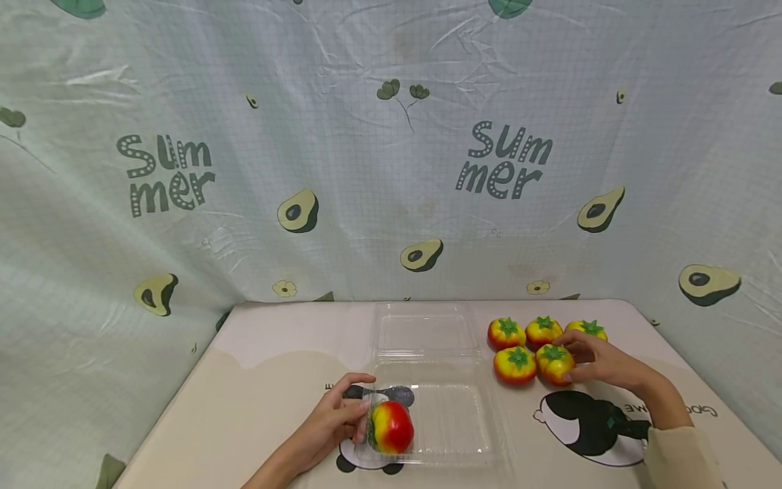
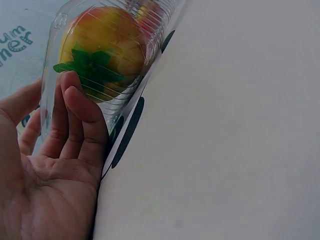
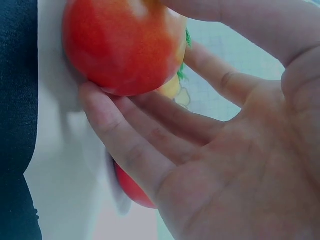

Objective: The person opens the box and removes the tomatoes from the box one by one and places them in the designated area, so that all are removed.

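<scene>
A clear plastic container (image 1: 452, 458) lies unfolded, its lid (image 1: 427, 333) flat behind the base. Inside at the left sits one red-and-yellow tomato (image 1: 394, 428), tipped so its green leafy top (image 2: 92, 65) points toward my left hand (image 1: 332, 421). That hand holds the container's left edge, fingers bent against the wall. At the right, my right hand (image 1: 607, 363) grips a front-row tomato (image 1: 552, 367), thumb on the near side and fingers on the far side. In the right wrist view, the red underside of this tomato (image 3: 120, 45) shows between thumb and fingers.
Another tomato (image 1: 514, 367) stands just left of the gripped one. Several more form a row behind, among them a left one (image 1: 506, 333) and a right one (image 1: 589, 329) partly covered by my hand. A printed curtain (image 1: 366, 170) hangs behind the table (image 1: 263, 380).
</scene>
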A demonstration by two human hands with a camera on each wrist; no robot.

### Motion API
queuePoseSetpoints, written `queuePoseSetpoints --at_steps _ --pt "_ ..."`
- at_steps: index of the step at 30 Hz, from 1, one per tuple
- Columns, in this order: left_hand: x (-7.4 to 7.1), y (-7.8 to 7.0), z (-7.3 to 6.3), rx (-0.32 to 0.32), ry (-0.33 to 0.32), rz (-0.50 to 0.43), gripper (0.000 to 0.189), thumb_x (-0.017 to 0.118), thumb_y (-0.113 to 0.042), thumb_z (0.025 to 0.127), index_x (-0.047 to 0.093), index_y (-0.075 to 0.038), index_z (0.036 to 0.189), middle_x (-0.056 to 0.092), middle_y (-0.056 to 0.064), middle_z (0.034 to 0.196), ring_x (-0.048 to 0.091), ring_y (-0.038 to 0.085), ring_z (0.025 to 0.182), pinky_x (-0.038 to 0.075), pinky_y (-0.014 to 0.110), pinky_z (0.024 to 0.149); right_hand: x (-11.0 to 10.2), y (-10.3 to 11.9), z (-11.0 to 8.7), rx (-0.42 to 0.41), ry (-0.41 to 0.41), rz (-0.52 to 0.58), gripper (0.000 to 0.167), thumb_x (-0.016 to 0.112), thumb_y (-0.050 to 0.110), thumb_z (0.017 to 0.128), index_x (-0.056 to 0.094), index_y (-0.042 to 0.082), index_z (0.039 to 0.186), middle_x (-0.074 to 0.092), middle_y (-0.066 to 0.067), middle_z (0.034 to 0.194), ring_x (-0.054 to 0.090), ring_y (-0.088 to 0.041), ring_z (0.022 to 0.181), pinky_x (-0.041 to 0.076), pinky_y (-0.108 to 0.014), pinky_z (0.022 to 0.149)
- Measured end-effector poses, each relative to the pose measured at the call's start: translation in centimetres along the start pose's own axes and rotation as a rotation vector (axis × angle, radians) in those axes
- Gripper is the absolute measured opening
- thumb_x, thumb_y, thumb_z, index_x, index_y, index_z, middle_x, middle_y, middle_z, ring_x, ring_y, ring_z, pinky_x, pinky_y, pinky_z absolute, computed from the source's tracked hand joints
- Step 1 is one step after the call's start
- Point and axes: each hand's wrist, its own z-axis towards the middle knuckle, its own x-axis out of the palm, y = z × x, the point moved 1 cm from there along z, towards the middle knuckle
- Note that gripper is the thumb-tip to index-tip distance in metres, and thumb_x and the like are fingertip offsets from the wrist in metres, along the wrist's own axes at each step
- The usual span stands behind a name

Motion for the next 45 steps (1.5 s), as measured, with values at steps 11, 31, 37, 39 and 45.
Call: queuePoseSetpoints --at_steps 11,31,37,39,45 --pt "-0.01 0.02 0.06 0.008 0.008 0.006 0.053 0.044 -0.016 0.11 0.02 -0.002 0.154 0.065 -0.006 0.075 0.059 0.009 0.067 0.056 0.021 0.072 0.1 0.13 -0.12 -0.008 -0.019 -0.004 0.065 0.075 0.027 0.084 0.046 0.0 0.135 0.049 -0.031 0.143 0.052 -0.051 0.129 0.045 -0.071 0.102" --pt "-0.07 0.02 0.13 -0.004 0.0 0.001 0.053 0.047 -0.018 0.109 0.023 -0.004 0.154 0.065 -0.006 0.075 0.059 0.009 0.067 0.056 0.021 0.072 0.12 0.04 0.11 0.021 -0.023 0.006 0.067 0.075 0.028 0.087 0.045 -0.001 0.139 0.048 -0.033 0.144 0.051 -0.05 0.129 0.045 -0.071 0.102" --pt "-0.03 0.04 0.03 -0.005 -0.001 -0.001 0.051 0.045 -0.016 0.11 0.023 -0.003 0.154 0.065 -0.006 0.075 0.059 0.009 0.067 0.056 0.021 0.071 0.19 -0.04 0.14 0.046 -0.019 0.006 0.068 0.074 0.03 0.088 0.043 0.0 0.14 0.047 -0.032 0.145 0.05 -0.049 0.13 0.045 -0.07 0.102" --pt "-0.02 0.02 0.01 -0.005 -0.002 0.001 0.051 0.045 -0.016 0.11 0.023 -0.003 0.154 0.065 -0.006 0.075 0.059 0.009 0.067 0.056 0.021 0.071 0.24 0.03 0.16 0.047 -0.018 0.007 0.068 0.074 0.03 0.088 0.043 0.0 0.14 0.047 -0.032 0.144 0.051 -0.047 0.129 0.047 -0.068 0.101" --pt "0.0 -0.04 0.04 -0.003 0.003 0.001 0.053 0.046 -0.017 0.11 0.022 -0.003 0.155 0.065 -0.005 0.076 0.059 0.009 0.067 0.056 0.021 0.071 0.37 0.27 0.12 0.08 -0.008 0.038 0.072 0.073 0.033 0.09 0.039 0.0 0.144 0.041 -0.038 0.146 0.049 -0.052 0.13 0.055 -0.058 0.097"
